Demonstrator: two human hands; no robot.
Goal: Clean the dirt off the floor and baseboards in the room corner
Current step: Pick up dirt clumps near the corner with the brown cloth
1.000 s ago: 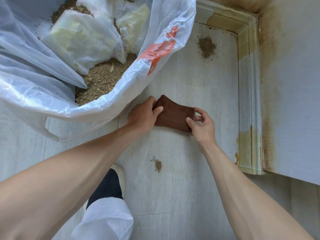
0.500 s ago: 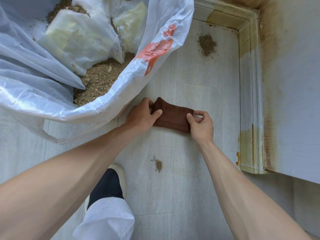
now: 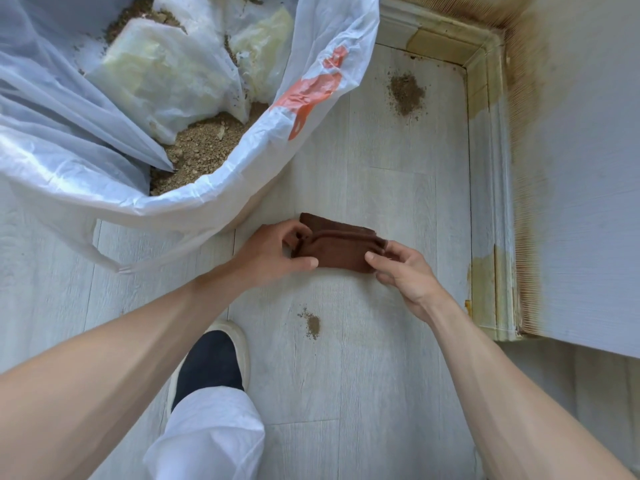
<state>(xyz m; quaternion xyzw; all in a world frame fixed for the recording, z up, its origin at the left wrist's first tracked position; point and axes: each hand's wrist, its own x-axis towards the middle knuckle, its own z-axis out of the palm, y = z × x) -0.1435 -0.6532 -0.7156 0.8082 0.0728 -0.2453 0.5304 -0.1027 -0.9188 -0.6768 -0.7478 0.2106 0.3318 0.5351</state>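
Folded brown terry cloth (image 3: 341, 249): held between both hands just above the pale wood-grain plank floor (image 3: 381, 375), near mid-frame, a fold ridge running along its length.

Left hand (image 3: 277, 252): grasps the cloth's left end, thumb along the near edge, fingers curled over the top.

Right hand (image 3: 403, 270): pinches the cloth's right end between thumb and curled fingers.

Larger pile of brown dirt (image 3: 405, 93): on the floor near the room corner, close to the baseboards, well apart from the cloth.

Smaller smear of brown dirt (image 3: 311, 323): on the floor just nearer the viewer than the cloth, between the two forearms.

White moulded baseboards (image 3: 488, 188): two runs meeting at the corner, stained yellowish-brown in patches at the corner and at the near end of the right-hand run. The grey wall (image 3: 588, 168) above them carries a brown haze along its lower edge.

Large translucent white plastic bag (image 3: 242, 181): open, upper left, its rim close to the left hand. It holds loose brown soil and crumpled pale plastic wrappings. Orange-red print on its rim is creased; no lettering can be read.

Dark slip-on shoe with pale sole (image 3: 211, 365) and white trouser leg (image 3: 207, 434): bottom centre, on the floor.
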